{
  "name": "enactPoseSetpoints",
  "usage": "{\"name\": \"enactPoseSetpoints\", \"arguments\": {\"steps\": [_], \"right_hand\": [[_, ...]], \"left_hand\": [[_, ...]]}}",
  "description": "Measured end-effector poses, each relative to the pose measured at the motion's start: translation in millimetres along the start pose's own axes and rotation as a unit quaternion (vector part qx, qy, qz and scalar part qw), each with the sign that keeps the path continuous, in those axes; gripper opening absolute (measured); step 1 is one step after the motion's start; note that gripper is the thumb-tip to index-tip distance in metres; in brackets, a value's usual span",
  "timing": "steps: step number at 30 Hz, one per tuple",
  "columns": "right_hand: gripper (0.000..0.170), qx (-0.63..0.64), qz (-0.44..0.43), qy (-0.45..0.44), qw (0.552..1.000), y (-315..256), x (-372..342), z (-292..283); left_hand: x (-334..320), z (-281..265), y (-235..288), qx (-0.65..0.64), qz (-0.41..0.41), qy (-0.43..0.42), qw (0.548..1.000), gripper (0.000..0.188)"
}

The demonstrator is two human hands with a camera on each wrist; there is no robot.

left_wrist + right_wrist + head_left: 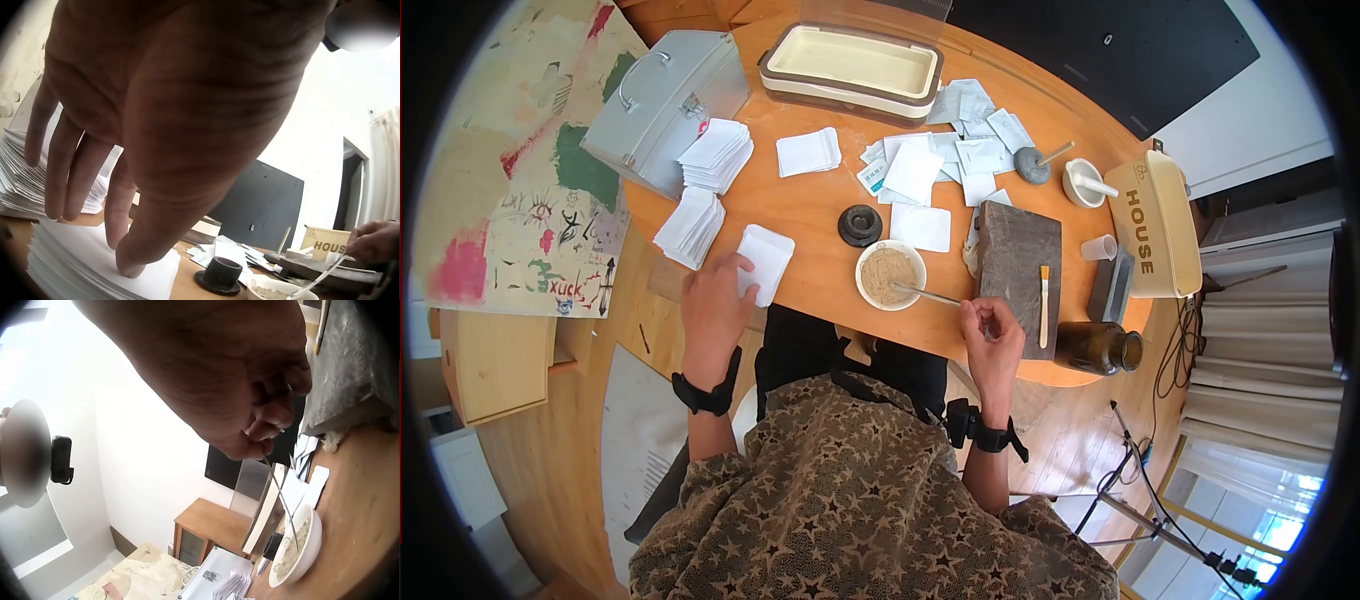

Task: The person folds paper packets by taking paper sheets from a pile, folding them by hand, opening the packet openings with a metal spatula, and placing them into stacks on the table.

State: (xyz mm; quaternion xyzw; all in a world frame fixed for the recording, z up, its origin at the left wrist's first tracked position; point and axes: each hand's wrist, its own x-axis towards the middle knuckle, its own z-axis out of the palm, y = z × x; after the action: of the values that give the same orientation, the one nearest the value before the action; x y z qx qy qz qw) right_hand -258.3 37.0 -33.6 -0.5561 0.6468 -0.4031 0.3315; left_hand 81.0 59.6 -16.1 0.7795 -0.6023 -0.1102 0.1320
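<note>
My left hand (716, 300) rests at a stack of white paper packets (768, 262) near the table's front edge. In the left wrist view its thumb and forefinger touch the top packet (156, 269), and the other fingers reach down loosely. My right hand (992, 338) pinches the end of a thin metal utensil (938, 297) between thumb and fingers. The utensil's far end dips into beige powder (885, 270) in a small white bowl (310, 557), where its tip is hidden. Behind the bowl sits a round black stand (860, 226).
More white packet stacks (717, 157) stand beside a silver case (665, 105). Loose packets (915, 172) cover the middle back, before a cream tray (850, 60). Rightward lie a dark stone slab (1010, 260), a brush (1044, 310), a brown jar (1092, 350) and a mortar (1080, 185).
</note>
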Motion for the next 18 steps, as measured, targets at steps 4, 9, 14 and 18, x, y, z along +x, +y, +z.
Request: {"name": "enactPoseSetpoints", "arguments": {"steps": [4, 9, 14, 18], "right_hand": [[0.017, 0.003, -0.001, 0.001, 1.0, -0.2, 0.2, -0.4], [0.017, 0.011, -0.002, 0.001, 1.0, 2.5, 1.3, -0.8], [0.016, 0.003, -0.004, 0.011, 1.0, 5.5, 1.2, 1.9], [0.016, -0.014, -0.025, 0.004, 1.0, 5.5, 0.7, 2.3]], "left_hand": [[3.2, -6.1, -1.2, -0.01, 0.042, 0.052, 0.998, 0.024], [25.0, -18.9, 2.4, -0.004, 0.095, 0.09, 0.991, 0.025], [61.6, -20.3, 10.9, 0.02, 0.154, 0.128, 0.98, 0.025], [105.1, -11.1, 16.9, 0.029, 0.179, 0.103, 0.978, 0.026]]}}
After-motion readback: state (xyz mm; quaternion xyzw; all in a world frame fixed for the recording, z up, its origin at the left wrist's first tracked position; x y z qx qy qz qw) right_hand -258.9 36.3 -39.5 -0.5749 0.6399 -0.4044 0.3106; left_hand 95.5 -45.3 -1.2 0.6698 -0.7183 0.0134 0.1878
